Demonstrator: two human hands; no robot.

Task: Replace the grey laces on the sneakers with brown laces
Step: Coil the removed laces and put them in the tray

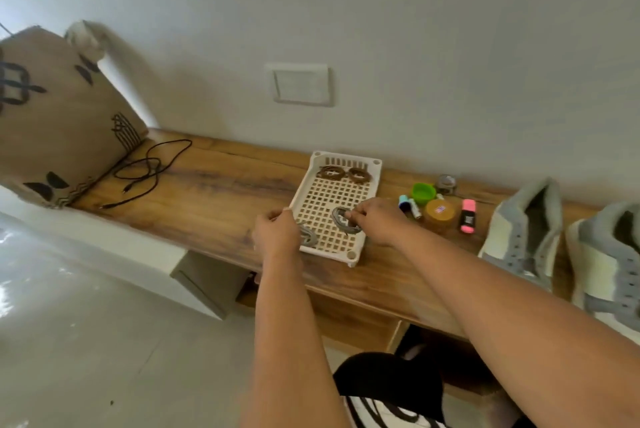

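Note:
A white perforated tray (346, 185) lies on the wooden bench. Two coiled brown laces (330, 172) (360, 174) rest at its far end. My right hand (379, 219) pinches a coiled grey lace (341, 221) over the near part of the tray. My left hand (277, 232) grips another grey lace (308, 235) at the tray's near left edge. Two grey and cream sneakers (526, 233) (609, 265) stand at the right with no laces showing in their eyelets.
Between tray and sneakers stand a green cup (423, 192), an amber jar (440, 214), a pink highlighter (467, 216), small markers (408, 206) and a tape roll (446, 182). A black cable (145, 168) and a patterned cushion (59, 116) lie at the left. Wall behind.

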